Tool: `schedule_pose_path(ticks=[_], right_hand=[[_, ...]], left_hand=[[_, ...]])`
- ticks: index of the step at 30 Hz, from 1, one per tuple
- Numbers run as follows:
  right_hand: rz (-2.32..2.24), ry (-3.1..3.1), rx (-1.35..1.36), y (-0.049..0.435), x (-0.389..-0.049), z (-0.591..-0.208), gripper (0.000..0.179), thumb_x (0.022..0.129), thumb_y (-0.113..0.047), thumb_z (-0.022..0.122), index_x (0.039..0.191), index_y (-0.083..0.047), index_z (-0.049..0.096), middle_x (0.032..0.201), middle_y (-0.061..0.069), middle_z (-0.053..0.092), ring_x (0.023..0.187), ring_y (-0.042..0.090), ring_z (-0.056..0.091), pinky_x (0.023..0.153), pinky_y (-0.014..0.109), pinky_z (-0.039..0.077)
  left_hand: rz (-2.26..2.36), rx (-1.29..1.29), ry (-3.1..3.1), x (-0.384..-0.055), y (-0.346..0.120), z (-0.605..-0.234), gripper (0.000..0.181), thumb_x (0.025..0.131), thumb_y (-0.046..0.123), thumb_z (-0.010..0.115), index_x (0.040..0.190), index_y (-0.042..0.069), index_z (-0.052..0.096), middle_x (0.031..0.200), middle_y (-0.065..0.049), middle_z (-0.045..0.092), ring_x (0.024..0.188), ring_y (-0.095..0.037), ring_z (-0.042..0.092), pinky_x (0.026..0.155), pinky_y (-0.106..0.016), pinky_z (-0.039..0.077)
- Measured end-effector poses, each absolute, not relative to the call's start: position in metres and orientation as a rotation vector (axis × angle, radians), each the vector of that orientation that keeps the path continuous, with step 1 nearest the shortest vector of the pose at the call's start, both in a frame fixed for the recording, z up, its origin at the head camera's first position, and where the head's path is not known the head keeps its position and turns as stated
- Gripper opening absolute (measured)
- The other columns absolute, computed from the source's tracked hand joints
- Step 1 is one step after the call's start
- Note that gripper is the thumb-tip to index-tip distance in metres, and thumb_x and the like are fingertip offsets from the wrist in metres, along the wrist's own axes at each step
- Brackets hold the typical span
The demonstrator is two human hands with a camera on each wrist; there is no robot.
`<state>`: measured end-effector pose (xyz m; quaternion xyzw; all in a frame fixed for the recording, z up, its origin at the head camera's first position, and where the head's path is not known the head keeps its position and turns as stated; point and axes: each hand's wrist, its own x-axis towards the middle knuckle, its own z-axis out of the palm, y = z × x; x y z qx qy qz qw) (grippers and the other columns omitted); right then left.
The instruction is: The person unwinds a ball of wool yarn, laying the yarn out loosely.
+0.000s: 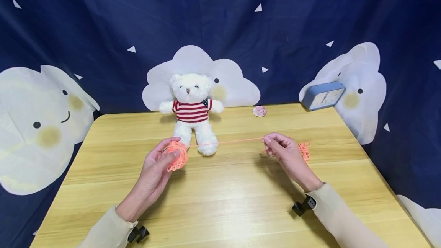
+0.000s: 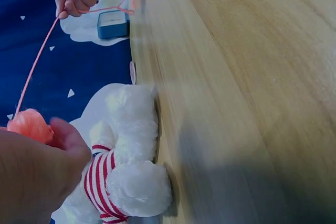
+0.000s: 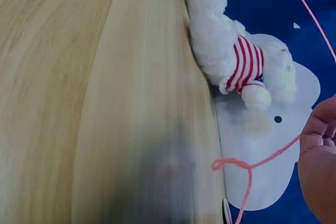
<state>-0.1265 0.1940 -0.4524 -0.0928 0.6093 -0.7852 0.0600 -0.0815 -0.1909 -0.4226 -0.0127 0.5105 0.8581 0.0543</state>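
Note:
My left hand (image 1: 155,167) grips a ball of orange yarn (image 1: 177,156), thumb on its near side and fingers behind. From the ball a strand of yarn (image 1: 237,141) runs taut to my right hand (image 1: 284,154), which pinches it between thumb and fingertips. Beyond the right hand, the loose tail hangs down with a small loop, clear in the right wrist view as a yarn loop (image 3: 231,162). A crinkled heap of the same yarn (image 1: 304,151) lies on the table just right of that hand, partly hidden by it.
A white teddy bear (image 1: 191,112) in a striped shirt sits behind the strand. A round pink object (image 1: 259,111) and a blue clock (image 1: 324,95) stand near the back edge of the wooden table (image 1: 220,202). A dark blue curtain (image 1: 227,18) hangs behind.

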Motion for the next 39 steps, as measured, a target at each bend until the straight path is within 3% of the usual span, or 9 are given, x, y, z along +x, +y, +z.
schedule_pose_path(ticks=[5,10,14,17,20,22,24,32,39], right_hand=[[-2.429,1.83,-0.267,0.202,-0.125,-0.454,0.017,0.112,-0.008,0.062,0.105,-0.008,0.077,0.092,0.001,0.069,0.077,0.008,0.06,0.069,0.018,0.056],[-2.446,1.835,-0.244,0.214,-0.121,-0.457,0.02,0.113,-0.008,0.059,0.104,-0.009,0.078,0.092,0.0,0.07,0.077,0.007,0.06,0.066,0.018,0.053],[-2.396,1.903,-0.17,0.226,-0.116,-0.457,0.018,0.113,-0.013,0.062,0.106,-0.006,0.076,0.085,-0.002,0.068,0.066,0.007,0.054,0.044,0.026,0.029],[-2.4,1.915,-0.14,0.234,-0.112,-0.458,0.018,0.114,-0.014,0.062,0.106,-0.007,0.076,0.08,-0.001,0.066,0.059,0.007,0.05,0.041,0.031,0.018],[-2.47,1.859,-0.166,0.241,-0.11,-0.46,0.021,0.114,-0.008,0.059,0.105,-0.008,0.078,0.083,0.0,0.069,0.063,0.006,0.055,0.041,0.024,0.033],[-2.514,1.81,-0.192,0.246,-0.108,-0.463,0.023,0.114,-0.004,0.057,0.106,-0.007,0.079,0.087,0.001,0.07,0.069,0.007,0.06,0.052,0.017,0.047],[-2.539,1.78,-0.201,0.252,-0.107,-0.465,0.025,0.113,-0.001,0.056,0.106,-0.006,0.079,0.09,0.002,0.071,0.073,0.007,0.062,0.06,0.016,0.053],[-2.564,1.783,-0.089,0.279,-0.1,-0.472,0.023,0.113,-0.002,0.056,0.108,-0.003,0.078,0.09,0.002,0.072,0.074,0.007,0.063,0.065,0.016,0.056],[-2.629,1.737,-0.021,0.296,-0.1,-0.471,0.019,0.112,-0.002,0.059,0.108,-0.001,0.078,0.09,0.004,0.074,0.073,0.01,0.065,0.066,0.018,0.058]], left_hand=[[2.671,-0.035,1.456,-0.082,-0.192,-0.424,0.041,0.105,-0.01,0.059,0.144,0.0,0.054,0.134,-0.014,0.063,0.11,-0.024,0.072,0.092,-0.037,0.064],[2.725,0.012,1.392,-0.083,-0.196,-0.427,0.033,0.106,-0.011,0.057,0.137,0.0,0.055,0.128,-0.012,0.069,0.109,-0.025,0.074,0.093,-0.039,0.064],[2.758,0.06,1.36,-0.084,-0.197,-0.429,0.029,0.107,-0.013,0.055,0.131,0.001,0.06,0.121,-0.009,0.07,0.108,-0.021,0.072,0.093,-0.038,0.064],[2.777,0.056,1.373,-0.085,-0.197,-0.429,0.029,0.105,-0.014,0.053,0.128,0.002,0.062,0.12,-0.008,0.069,0.108,-0.019,0.069,0.095,-0.035,0.062],[2.791,0.041,1.367,-0.084,-0.197,-0.429,0.03,0.103,-0.015,0.05,0.126,0.001,0.061,0.118,-0.008,0.067,0.105,-0.016,0.065,0.094,-0.03,0.06],[2.805,0.042,1.336,-0.084,-0.197,-0.428,0.031,0.103,-0.015,0.048,0.126,0.001,0.059,0.117,-0.008,0.066,0.104,-0.015,0.065,0.093,-0.027,0.059],[2.817,0.06,1.297,-0.084,-0.198,-0.427,0.032,0.102,-0.016,0.045,0.127,0.0,0.056,0.117,-0.009,0.065,0.104,-0.016,0.065,0.091,-0.026,0.06],[2.833,0.102,1.232,-0.084,-0.2,-0.424,0.037,0.102,-0.018,0.046,0.134,0.0,0.055,0.117,-0.011,0.063,0.101,-0.017,0.067,0.085,-0.025,0.062],[2.808,0.101,1.222,-0.082,-0.203,-0.425,0.05,0.102,-0.022,0.046,0.149,-0.004,0.046,0.132,-0.013,0.065,0.118,-0.018,0.067,0.1,-0.029,0.059]])
